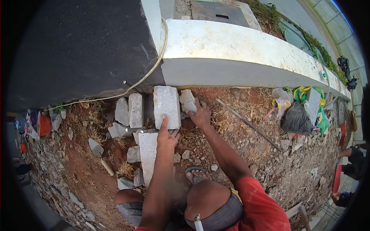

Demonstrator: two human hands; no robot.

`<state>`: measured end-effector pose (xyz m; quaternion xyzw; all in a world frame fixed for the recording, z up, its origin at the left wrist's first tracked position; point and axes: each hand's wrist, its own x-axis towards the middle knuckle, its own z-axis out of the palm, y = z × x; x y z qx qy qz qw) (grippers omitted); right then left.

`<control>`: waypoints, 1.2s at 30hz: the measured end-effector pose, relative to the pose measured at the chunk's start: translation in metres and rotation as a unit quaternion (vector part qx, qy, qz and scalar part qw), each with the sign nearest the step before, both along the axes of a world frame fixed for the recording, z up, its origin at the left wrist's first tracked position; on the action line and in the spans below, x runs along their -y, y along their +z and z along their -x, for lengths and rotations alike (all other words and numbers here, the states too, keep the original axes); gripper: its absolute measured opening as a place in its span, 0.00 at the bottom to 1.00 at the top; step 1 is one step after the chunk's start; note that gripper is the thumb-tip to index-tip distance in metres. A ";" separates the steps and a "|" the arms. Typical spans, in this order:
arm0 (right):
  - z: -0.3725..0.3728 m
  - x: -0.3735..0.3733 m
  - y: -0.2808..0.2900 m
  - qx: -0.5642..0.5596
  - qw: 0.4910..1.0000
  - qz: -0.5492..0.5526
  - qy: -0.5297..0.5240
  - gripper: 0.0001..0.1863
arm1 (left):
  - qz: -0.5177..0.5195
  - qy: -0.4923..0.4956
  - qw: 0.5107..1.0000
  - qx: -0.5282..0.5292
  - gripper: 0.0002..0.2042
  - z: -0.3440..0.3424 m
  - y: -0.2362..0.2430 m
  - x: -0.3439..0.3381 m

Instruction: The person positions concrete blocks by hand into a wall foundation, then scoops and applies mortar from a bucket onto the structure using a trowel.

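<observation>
My left hand (pixel 168 136) grips the front edge of a large pale block (pixel 165 100), its index finger lying on the block. My right hand (pixel 199 115) has its fingers round the right side of a smaller broken stone (pixel 187 99), beside that block. A narrow upright block (pixel 135 106) and a rough grey stone (pixel 121 109) stand to the left. Beneath my left arm lies a long pale slab (pixel 147 158) among broken pieces. A trowel (pixel 96 148) lies on the soil to the left, and a thin metal bar (pixel 248 123) to the right.
A dark wall (pixel 88 46) meets a low white wall (pixel 231 42), with a pale cable (pixel 150 73) along them. Bags (pixel 296 119) lie at right, an orange container (pixel 44 126) at left. Parts of another person (pixel 352 159) show at right. My knee (pixel 206 198) is below.
</observation>
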<state>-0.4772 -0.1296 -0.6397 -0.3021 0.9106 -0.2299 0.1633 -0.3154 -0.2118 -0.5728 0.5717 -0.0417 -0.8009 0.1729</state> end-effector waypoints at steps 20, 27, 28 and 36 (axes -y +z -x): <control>0.026 -0.003 -0.001 0.364 0.907 0.193 -0.083 0.23 | 0.001 0.001 1.000 0.003 0.52 -0.004 -0.004 0.000; -0.012 0.007 0.017 0.224 0.954 0.195 -0.032 0.32 | 0.003 -0.001 1.000 0.003 0.51 -0.004 -0.006 -0.001; -0.014 0.013 0.018 0.177 0.982 0.066 0.007 0.34 | 0.010 -0.005 1.000 -0.002 0.51 -0.004 -0.007 -0.001; -0.020 0.027 0.006 0.023 0.997 0.012 0.073 0.31 | 0.012 0.008 1.000 -0.004 0.50 -0.002 -0.002 -0.001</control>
